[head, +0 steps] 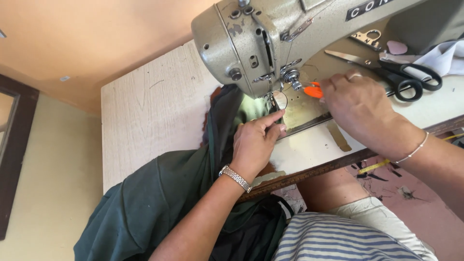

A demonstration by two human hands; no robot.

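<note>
A grey-green sewing machine (251,38) stands on a pale wooden table (145,111). Dark green fabric (159,198) runs from under its needle area over the table's front edge and onto my lap. My left hand (256,142), a metal watch on its wrist, presses the fabric flat just in front of the presser foot (273,96), index finger stretched toward it. My right hand (360,108), wearing a ring and a thin bracelet, is closed on a small orange thread snipper (313,90) beside the needle, over the machine's bed.
Black-handled scissors (394,72) lie on the table behind my right hand, next to white cloth (444,58) and a small pink piece. A yellow measuring tape (374,166) hangs below the table's edge. The floor lies at the left.
</note>
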